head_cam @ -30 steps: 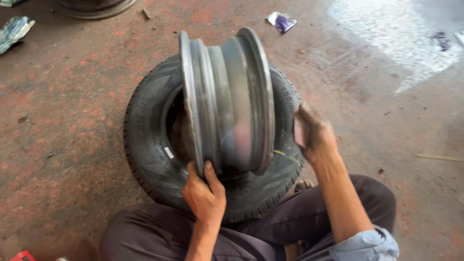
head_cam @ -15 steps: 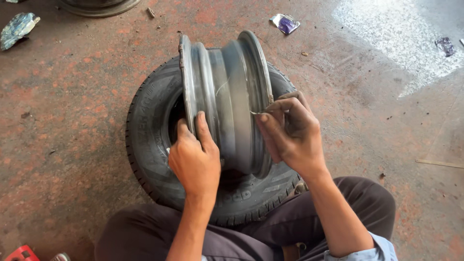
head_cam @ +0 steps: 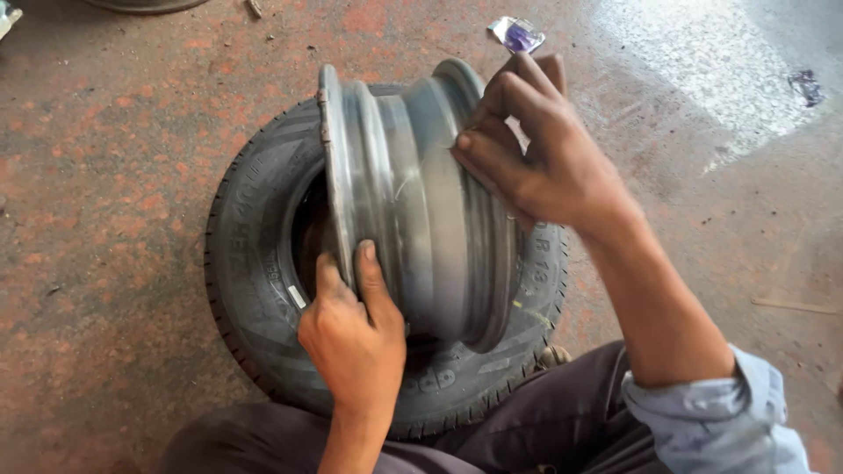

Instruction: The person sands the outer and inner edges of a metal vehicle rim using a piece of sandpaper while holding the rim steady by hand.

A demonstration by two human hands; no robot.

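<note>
Landmark: the black tyre (head_cam: 263, 263) lies flat on the reddish concrete floor (head_cam: 105, 175), right in front of your knees; every place below is told from it.

Rim: the grey steel wheel rim (head_cam: 413, 202) stands on edge over the tyre's centre hole, its lower part resting in or on the opening, its two flanges facing left and right.

Left hand: your left hand (head_cam: 356, 338) is clamped on the rim's near lower edge, thumb and fingers closed over the left flange and barrel, just above the tyre's near sidewall.

Right hand: your right hand (head_cam: 536, 158) is closed on the rim's far upper right flange, fingers curled over the lip, above the tyre's right side.

Step in hand: by my reading, you are holding the rim upright on the tyre and steadying or turning it; it is not seated in the tyre.

Next move calls for: a firm grip at both flanges and a controlled tilt or roll, I judge, keeping your fingers out from between the flange and the tyre bead.

Risk: the rim looks heavy and balanced on a narrow edge; it could tip toward your legs (head_cam: 527, 430), which lie against the tyre's near side.

Around: a small purple wrapper (head_cam: 518, 35) lies on the floor beyond the tyre, well apart.
</note>
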